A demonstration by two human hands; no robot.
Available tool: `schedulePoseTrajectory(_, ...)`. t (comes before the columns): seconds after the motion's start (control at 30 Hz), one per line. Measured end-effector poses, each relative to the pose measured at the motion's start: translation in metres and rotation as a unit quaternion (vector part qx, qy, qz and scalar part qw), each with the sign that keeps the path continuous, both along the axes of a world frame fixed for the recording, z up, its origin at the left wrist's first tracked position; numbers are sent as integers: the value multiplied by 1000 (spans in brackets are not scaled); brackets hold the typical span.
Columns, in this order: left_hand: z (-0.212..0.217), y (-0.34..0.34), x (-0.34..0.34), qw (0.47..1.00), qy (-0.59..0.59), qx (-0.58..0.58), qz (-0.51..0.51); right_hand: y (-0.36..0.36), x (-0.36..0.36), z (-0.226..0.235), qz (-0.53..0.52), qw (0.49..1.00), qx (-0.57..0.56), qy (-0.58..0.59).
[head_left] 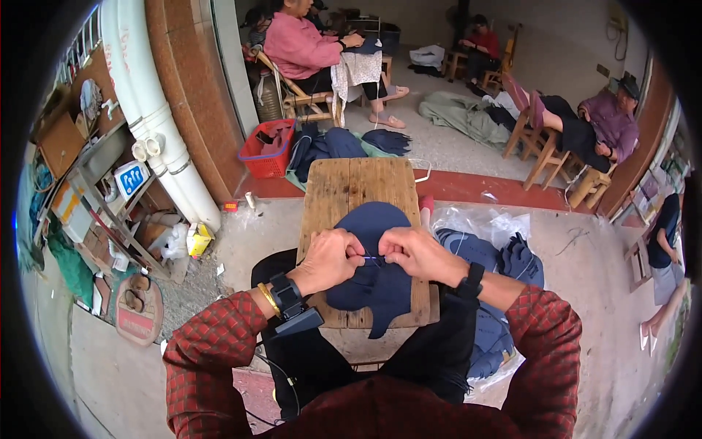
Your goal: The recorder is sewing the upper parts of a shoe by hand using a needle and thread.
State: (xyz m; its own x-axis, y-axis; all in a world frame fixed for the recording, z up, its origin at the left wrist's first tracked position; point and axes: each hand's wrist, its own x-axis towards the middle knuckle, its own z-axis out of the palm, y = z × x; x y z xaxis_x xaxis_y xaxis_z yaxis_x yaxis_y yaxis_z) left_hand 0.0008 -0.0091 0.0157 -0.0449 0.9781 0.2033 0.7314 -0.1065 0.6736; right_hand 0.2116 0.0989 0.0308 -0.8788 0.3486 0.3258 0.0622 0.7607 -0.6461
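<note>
Both hands meet over a dark navy cut fabric piece (373,217) with rounded edges, lying on a small wooden table (322,183). My left hand (330,256) is closed in a pinch, fingertips on one end of a thin bluish strand (372,257). Facing it, my right hand (415,254) pinches the strand's other end. Between the fingertips only a short length shows, too small to tell whether it is thread or a thin tool. A second navy piece (387,300) hangs its narrow end over the table's near edge.
Stacked navy pieces (475,252) lie in clear plastic on the right floor. Beyond the table are a red basket (267,162) and a dark cloth heap (340,145). Several people sit farther back, one in pink (303,45). A cluttered shelf (102,157) stands left.
</note>
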Motion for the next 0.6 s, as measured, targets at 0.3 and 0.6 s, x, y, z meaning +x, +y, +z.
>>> schedulePoseTrajectory(0.3, 22, 4, 5, 901, 389, 54, -183, 24, 0, 5, 13, 991, -74, -111)
schedulePoseTrajectory(0.6, 16, 7, -14, 846, 426, 145, -285, 14, 1, 8, 51, 987, 53, -143)
